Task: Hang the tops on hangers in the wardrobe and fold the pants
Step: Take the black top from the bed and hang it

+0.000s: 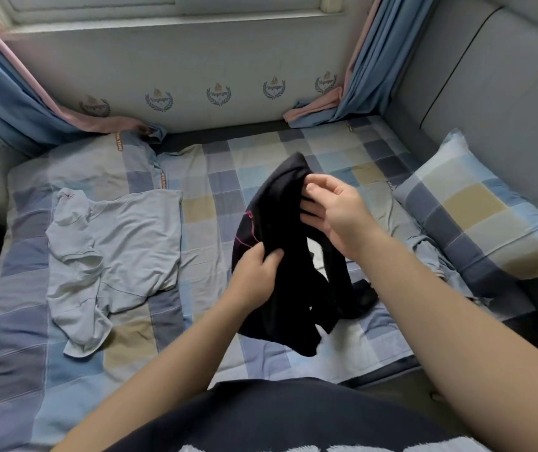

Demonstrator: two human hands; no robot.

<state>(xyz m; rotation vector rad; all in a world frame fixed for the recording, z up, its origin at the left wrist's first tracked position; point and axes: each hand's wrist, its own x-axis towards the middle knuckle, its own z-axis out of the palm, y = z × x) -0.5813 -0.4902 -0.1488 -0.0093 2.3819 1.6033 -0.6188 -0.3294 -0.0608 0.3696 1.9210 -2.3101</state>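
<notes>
Both hands have hold of a black garment (275,203). The left hand (256,270) has its fingers curled round a bunch of the cloth low down, and the right hand (337,213) pinches a fold higher up, fingers bent into it. The garment is held up over the middle of the bed (215,177), with its loose ends trailing down to the checked sheet nearer the person. It has thin pink lines on it; whether it is a top or pants cannot be told. A pale blue top (124,243) lies crumpled on the left of the bed, well apart. A checked pillow (476,207) sits at the right.
</notes>
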